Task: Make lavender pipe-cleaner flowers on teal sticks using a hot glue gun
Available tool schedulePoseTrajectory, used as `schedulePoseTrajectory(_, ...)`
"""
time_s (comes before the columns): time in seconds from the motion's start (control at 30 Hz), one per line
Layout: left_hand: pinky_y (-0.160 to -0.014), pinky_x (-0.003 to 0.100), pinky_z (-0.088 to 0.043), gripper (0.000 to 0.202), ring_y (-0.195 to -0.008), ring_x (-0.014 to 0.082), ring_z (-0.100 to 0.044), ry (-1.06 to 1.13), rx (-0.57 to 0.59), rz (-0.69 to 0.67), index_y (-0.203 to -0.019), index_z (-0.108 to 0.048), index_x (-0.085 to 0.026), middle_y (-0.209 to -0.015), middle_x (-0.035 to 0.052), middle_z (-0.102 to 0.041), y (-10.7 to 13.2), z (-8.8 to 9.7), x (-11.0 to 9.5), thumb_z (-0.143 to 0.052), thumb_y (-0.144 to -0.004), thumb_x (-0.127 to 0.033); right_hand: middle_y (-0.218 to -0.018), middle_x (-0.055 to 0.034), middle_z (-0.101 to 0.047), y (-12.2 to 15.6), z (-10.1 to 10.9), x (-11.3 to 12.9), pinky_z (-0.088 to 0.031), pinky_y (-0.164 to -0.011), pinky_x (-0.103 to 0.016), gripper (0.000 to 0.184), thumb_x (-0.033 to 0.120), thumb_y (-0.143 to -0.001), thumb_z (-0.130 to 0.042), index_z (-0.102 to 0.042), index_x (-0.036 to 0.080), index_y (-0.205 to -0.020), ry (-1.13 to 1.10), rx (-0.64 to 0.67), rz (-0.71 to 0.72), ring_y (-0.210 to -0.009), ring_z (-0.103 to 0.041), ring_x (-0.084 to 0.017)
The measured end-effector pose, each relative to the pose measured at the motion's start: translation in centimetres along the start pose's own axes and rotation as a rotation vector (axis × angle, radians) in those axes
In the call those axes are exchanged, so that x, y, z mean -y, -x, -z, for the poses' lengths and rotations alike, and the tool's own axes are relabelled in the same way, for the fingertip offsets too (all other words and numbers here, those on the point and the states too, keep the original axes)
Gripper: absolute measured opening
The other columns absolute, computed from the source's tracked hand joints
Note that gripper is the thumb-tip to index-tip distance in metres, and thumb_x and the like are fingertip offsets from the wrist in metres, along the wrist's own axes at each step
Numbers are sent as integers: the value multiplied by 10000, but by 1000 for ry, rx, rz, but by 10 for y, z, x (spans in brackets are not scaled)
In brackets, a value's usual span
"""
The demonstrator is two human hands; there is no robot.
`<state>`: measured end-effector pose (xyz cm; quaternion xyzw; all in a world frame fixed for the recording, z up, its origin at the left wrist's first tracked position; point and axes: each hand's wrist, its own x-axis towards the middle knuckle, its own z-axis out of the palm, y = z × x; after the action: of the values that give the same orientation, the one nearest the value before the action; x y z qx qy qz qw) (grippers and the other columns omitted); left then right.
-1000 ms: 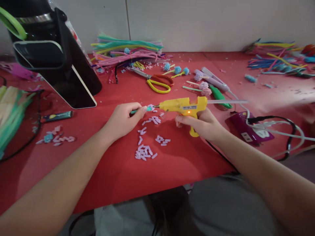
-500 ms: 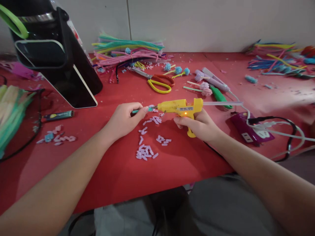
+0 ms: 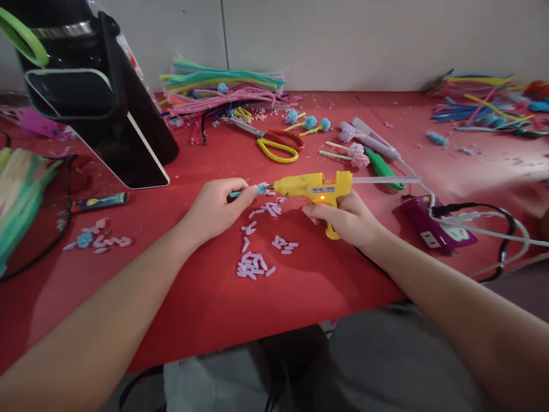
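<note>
My right hand [image 3: 349,214] grips a yellow hot glue gun [image 3: 306,186] by its handle; a small orange light glows on its side and a clear glue stick [image 3: 386,180] pokes out of the back. Between thumb and fingers, my left hand [image 3: 223,206] pinches a teal pipe cleaner [image 3: 261,190]. The gun's metal nozzle meets the tip of that pipe cleaner, though whether glue is coming out is too small to see. Below the hands, short lilac pipe cleaner pieces [image 3: 253,265] lie in loose clusters on the red table [image 3: 206,303].
Scissors [image 3: 278,149] lie beyond the gun, near finished-looking pompom stems [image 3: 311,123]. Pipe cleaner bundles [image 3: 223,80] rest by the wall. A large black bottle [image 3: 141,114] stands at left. A purple power strip [image 3: 429,223] with cables sits at right.
Almost nothing differs. The glue gun and my right hand have shifted very slightly to the left, the nozzle staying at the pipe cleaner's tip.
</note>
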<state>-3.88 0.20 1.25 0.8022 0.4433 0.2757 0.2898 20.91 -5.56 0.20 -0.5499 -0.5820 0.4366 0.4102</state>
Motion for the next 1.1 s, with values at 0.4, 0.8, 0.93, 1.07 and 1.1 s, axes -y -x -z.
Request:
schedulePoseTrajectory(0.4,-604,288,-319,374,-616,115,-443,-9,-9,-11,-664,-548,-171,-630,-27,-498,-1,-1,3,-532,-966,-392,-546,53,-499,2,0,3,-312,-486,-259,147,279,-753,-665,-556,207,-686,4,20,3,-508,-431,-96)
schedulePoseTrajectory(0.8,-601,291,-314,379,-614,115,-434,4,-4,-1,-664,-547,-170,-625,-30,-481,0,-1,1,-533,-967,-396,-569,48,-489,0,2,1,-322,-522,-270,171,260,-785,-661,-549,209,-666,11,32,76,-547,-429,-101)
schedulePoseTrajectory(0.93,-606,291,-318,378,-621,119,-449,7,-2,7,-673,-561,-170,-632,-25,-506,0,0,1,-528,-970,-401,-577,46,-507,1,3,2,-322,-503,-269,160,302,-793,-662,-571,208,-702,36,18,18,-519,-421,-101)
schedulePoseTrajectory(1.07,-609,284,-340,383,-616,125,-462,3,6,-8,-678,-574,-173,-626,-19,-519,0,1,-1,-511,-976,-405,-563,42,-495,0,3,2,-331,-514,-279,131,302,-788,-658,-598,208,-720,63,-3,23,-526,-436,-116)
schedulePoseTrajectory(1.1,-608,281,-345,380,-611,124,-462,4,8,-14,-677,-573,-174,-622,-19,-521,0,1,-2,-509,-976,-400,-563,43,-492,0,4,2,-334,-520,-281,114,290,-784,-655,-604,207,-726,66,-7,32,-532,-438,-119)
